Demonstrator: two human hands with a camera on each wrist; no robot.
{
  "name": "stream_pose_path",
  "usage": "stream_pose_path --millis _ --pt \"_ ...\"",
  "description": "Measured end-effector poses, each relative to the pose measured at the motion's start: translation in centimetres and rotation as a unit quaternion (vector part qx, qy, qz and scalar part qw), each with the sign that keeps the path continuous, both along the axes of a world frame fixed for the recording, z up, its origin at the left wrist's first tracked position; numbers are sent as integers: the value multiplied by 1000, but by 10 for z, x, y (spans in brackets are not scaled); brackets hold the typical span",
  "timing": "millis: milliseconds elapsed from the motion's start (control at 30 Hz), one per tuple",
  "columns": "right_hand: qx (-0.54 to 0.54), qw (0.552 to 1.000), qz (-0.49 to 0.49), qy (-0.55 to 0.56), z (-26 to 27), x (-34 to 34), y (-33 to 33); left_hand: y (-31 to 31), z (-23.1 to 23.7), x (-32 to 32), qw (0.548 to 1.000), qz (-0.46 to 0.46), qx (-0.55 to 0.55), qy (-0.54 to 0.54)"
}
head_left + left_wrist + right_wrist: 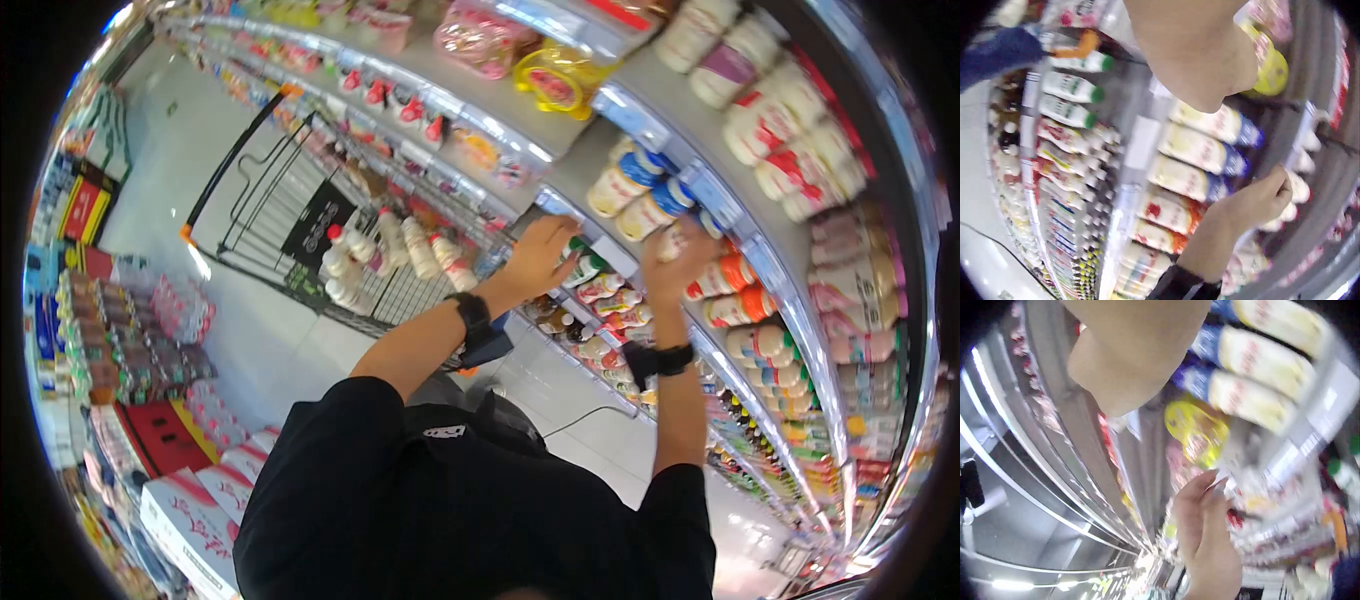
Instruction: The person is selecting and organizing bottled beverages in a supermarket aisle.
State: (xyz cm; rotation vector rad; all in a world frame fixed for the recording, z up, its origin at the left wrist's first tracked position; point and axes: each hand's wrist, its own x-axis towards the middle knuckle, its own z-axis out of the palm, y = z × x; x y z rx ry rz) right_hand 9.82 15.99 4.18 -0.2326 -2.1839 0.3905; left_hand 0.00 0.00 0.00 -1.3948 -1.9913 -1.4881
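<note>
My right hand [682,262] is raised at the dairy shelf, its fingers loosely bent around the front of the blue-capped bottles [655,208]. It overlaps the third of these bottles in the head view. In the left wrist view the same hand [1250,206] passes in front of the blue caps, with nothing visible in its fingers. Lower and further left, my left hand [543,258] reaches to the shelf edge, near green-capped bottles [588,265]. Its fingers [1213,481] are lightly bent in the right wrist view and hold nothing that shows.
A black shopping cart [320,215] stands to the left, with several white bottles [420,248] inside. Orange-capped bottles [740,305] line the shelf beside my right hand. A yellow package [560,82] lies further along. Stacked cartons [190,525] stand at the lower left.
</note>
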Motion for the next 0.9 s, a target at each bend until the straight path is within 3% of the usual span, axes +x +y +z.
stream_pose_path --millis 67,100,167,200,267,333,433,533,600,733,900 --pt "-16 995 72 -67 -22 9 -26 -32 -54 22 992 26 -66 -101" --pt "7 983 125 -134 -61 -39 -53 -55 -92 -18 979 48 -100 -171" --pt "-55 949 188 -249 -120 -34 -93 -103 -127 -11 932 95 -208 -282" --pt "-102 930 204 -289 -134 -61 -137 -147 -138 -44 908 129 -270 -294" --pt "-146 869 200 -429 -160 -65 -167 -182 -182 -51 847 184 -307 -393" --pt "-170 806 189 -534 -192 -99 -203 -236 -193 -82 794 234 -347 -440" --pt "-115 728 162 -656 -221 -148 -242 -294 -207 -114 731 278 -393 -484" --pt "-94 718 162 -671 -229 -191 -287 -339 -224 -147 668 313 -398 -544" --pt "-71 689 152 -705 -246 -212 -309 -337 -243 -155 660 322 -401 -547" --pt "-27 688 203 -696 -264 -273 -363 -372 -230 -212 673 357 -412 -500" --pt "-39 731 207 -649 -285 -308 -382 -375 -236 -247 692 353 -402 -484"
